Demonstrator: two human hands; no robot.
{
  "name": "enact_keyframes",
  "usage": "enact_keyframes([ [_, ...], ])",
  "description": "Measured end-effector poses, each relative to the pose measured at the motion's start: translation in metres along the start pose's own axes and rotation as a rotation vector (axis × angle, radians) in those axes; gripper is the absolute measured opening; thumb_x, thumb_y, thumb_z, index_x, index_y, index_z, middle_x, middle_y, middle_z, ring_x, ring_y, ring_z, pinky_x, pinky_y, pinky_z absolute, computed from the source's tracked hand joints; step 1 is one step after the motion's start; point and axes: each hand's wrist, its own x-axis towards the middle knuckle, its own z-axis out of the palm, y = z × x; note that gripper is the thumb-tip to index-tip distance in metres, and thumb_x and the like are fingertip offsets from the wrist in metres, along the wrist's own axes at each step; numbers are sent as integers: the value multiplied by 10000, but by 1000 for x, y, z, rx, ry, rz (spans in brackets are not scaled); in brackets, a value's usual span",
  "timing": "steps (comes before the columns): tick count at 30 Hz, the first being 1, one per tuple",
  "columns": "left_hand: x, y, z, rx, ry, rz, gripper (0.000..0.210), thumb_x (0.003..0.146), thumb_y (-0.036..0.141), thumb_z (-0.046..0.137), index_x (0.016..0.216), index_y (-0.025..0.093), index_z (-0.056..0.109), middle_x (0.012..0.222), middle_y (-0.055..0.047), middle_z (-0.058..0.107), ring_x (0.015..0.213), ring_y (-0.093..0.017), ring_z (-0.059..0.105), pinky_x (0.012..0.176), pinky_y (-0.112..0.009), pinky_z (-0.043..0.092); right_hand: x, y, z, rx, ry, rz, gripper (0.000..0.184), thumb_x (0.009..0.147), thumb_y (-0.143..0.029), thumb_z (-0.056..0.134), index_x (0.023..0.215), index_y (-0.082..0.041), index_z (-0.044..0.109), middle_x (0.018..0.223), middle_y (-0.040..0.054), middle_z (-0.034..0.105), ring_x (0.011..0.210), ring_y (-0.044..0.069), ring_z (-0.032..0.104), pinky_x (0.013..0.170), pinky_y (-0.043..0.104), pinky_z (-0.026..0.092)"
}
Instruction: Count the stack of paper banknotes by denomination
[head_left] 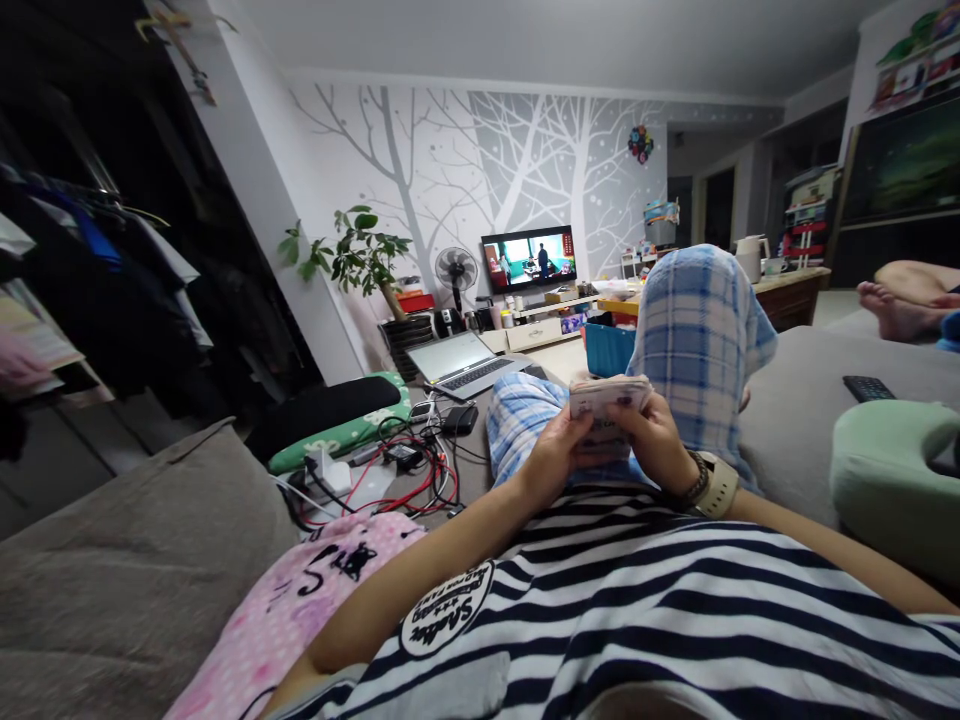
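Note:
Both my hands hold a pale, flat, printed bundle (611, 397) above my lap; it looks layered, like a folded packet, but its exact kind cannot be made out. My left hand (556, 447) grips its left side with the thumb on the near face. On the right side, my right hand (660, 440) has its thumb pressed against the same face. Most of the fingers are hidden behind the bundle. A light-banded watch (718, 487) and a dark bracelet (699, 478) are on my right wrist. Checked blue-and-white trousers (686, 340) cover my raised knee just beyond.
To the left lie an open laptop (469, 368), tangled cables (427, 470), a green-edged cushion (337, 425) and a pink blanket (330, 590). On the right are a remote (866, 388), a green neck pillow (877, 460) and another person's foot (889, 308). A lit television (529, 258) stands ahead.

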Motion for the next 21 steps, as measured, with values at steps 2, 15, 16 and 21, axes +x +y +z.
enact_keyframes([
  [2, 2, -1, 0, 17, -1, 2, 582, 706, 540, 719, 1144, 163, 651, 1004, -104, 717, 892, -254, 682, 787, -360, 548, 1, 0, 0, 14, 25, 13, 241, 706, -420, 744, 866, -241, 730, 828, 22, 718, 782, 238, 639, 783, 372, 499],
  [15, 3, 2, -1, 195, 84, -31, 462, 708, 530, 723, 937, 130, 698, 772, -77, 709, 674, -196, 660, 547, -261, 509, 9, -10, 6, 183, -77, 257, 340, 644, -343, 788, 945, -203, 716, 892, 40, 730, 801, 225, 673, 738, 344, 540],
  [16, 4, 1, -2, 191, 93, -34, 471, 709, 525, 724, 954, 124, 696, 776, -82, 708, 672, -201, 660, 539, -267, 511, 10, -11, 6, 220, -112, 298, 343, 638, -336, 783, 944, -198, 712, 876, 45, 732, 789, 229, 677, 724, 346, 542],
  [21, 8, -4, -7, 164, 143, -53, 478, 732, 465, 713, 1079, 141, 657, 871, -95, 712, 700, -229, 673, 502, -294, 527, 16, -9, 2, 410, -391, 404, 495, 652, -366, 700, 1115, -202, 645, 932, 81, 735, 860, 260, 675, 743, 404, 553],
])
